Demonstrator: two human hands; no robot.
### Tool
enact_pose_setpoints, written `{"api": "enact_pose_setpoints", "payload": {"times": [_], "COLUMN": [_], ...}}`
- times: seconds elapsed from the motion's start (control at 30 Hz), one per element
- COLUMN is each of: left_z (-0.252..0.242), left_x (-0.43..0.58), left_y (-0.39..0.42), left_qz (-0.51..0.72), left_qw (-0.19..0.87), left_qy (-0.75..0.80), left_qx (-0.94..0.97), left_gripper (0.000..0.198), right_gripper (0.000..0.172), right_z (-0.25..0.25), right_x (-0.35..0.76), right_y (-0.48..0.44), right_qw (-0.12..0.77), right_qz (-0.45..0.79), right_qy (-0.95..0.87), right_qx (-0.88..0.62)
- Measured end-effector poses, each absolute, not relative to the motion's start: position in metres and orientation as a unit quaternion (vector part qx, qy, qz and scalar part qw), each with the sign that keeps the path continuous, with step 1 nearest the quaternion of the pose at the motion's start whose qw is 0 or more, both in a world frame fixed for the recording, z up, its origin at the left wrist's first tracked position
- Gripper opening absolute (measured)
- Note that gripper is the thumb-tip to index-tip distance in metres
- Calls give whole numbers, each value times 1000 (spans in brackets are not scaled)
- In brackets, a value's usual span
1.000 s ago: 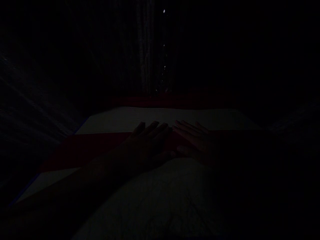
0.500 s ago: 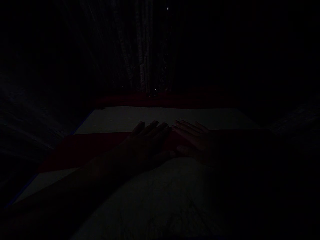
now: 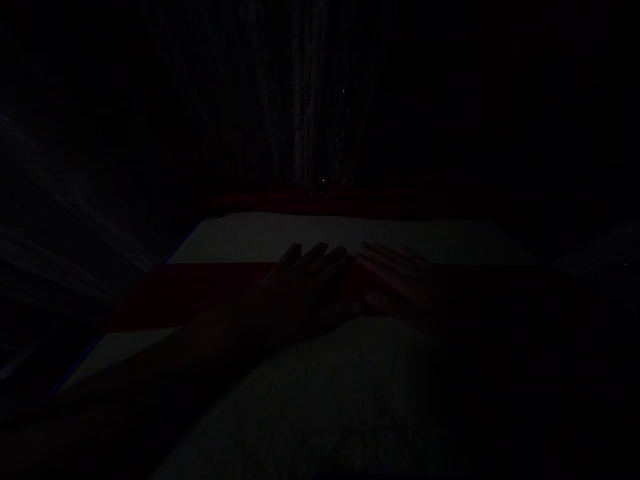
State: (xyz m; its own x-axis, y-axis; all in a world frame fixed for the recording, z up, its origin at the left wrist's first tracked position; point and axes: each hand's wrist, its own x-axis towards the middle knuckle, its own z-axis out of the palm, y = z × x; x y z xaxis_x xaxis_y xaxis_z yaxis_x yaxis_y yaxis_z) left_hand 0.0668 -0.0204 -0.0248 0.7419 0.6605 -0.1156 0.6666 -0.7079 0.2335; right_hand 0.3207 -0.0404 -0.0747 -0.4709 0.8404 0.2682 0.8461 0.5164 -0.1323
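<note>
The picture is very dark. My left hand [image 3: 305,287] lies palm down with its fingers spread, over a red band [image 3: 190,287] that runs across a pale surface [image 3: 295,380]. Beside it on the right, my right hand [image 3: 400,280] is also palm down, fingers stretched out and holding nothing. The two hands come close together at the fingertips and thumbs. Their fingertips reach the pale strip [image 3: 270,233] beyond the red band. Shadow hides most of my right wrist and forearm. Whether the band is cloth or a printed stripe I cannot tell.
Dark red material [image 3: 300,200] lies along the far side of the pale strip. A thin blue edge [image 3: 75,365] borders the surface on the left. Faint vertical streaks [image 3: 303,100] rise at the back, too dark to name. Both sides are nearly black.
The whole scene has shifted slightly to the right in the view. Both hands keep the same flat pose on the red band.
</note>
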Motion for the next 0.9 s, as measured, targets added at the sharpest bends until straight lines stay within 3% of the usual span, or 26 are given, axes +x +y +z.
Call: {"api": "enact_pose_setpoints", "payload": {"times": [0.9], "left_z": [-26], "left_x": [65], "left_y": [-19], "left_qz": [-9], "left_qw": [112], "left_qy": [355], "left_qx": [928], "left_gripper": [83], "right_gripper": [64], "right_z": [-70], "right_x": [319], "right_y": [-41], "right_qw": [134], "right_qz": [0], "right_qy": [-858], "right_qx": [-495]}}
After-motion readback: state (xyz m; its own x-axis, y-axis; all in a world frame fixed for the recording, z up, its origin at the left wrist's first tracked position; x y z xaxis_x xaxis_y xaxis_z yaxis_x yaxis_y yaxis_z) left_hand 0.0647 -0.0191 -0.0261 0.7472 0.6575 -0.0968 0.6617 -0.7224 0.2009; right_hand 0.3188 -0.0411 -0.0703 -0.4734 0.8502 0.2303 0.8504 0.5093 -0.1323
